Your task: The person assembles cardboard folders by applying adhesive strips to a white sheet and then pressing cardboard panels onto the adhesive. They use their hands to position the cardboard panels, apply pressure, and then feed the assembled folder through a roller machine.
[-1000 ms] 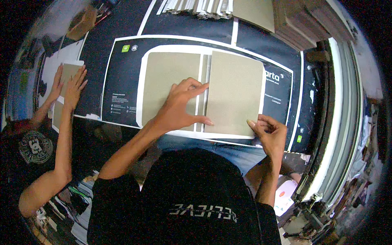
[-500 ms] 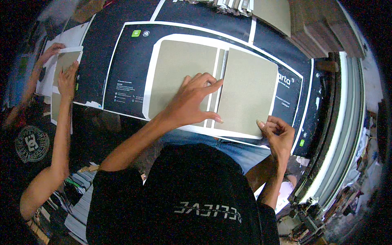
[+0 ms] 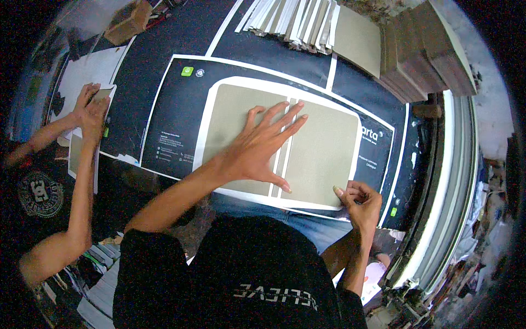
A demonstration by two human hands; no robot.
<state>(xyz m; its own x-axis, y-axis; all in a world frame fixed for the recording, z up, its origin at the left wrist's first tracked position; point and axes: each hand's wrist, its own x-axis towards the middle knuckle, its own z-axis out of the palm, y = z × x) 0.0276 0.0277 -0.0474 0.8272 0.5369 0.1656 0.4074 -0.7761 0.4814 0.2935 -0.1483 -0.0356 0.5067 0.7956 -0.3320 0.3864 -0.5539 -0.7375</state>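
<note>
Fingers of my left hand (image 3: 257, 153) are spread flat and released, grasping nothing; they press down on the left grey board (image 3: 235, 126) with the fingertips reaching across the narrow spine strip (image 3: 285, 159) toward the right grey board (image 3: 323, 159). The thumb lies near the lower end of that strip. Both boards and the strip sit on a dark printed cover sheet (image 3: 175, 115), which lies flat on the bench (image 3: 263, 52).

My right hand (image 3: 359, 200) is curled at the lower right corner of the right grey board, fingers clenched in a pinch on what looks like the white edge of the sheet there; I cannot tell exactly what is caught between them.

What matters most is how the strip lies: its long axis runs away from me, from just past my left thumb up between my index and middle fingertips, with the two boards parallel on either side. The left hand is right on it; the right hand stays off to the right and nearer to me, below the board's corner.

Beyond my fingertips, well apart at the far edge, lie a fanned stack of white-edged covers (image 3: 290, 22) and a pile of brown boards (image 3: 422, 49). Far to my left, another person's hands (image 3: 90, 109) press on a small board of their own.
</note>
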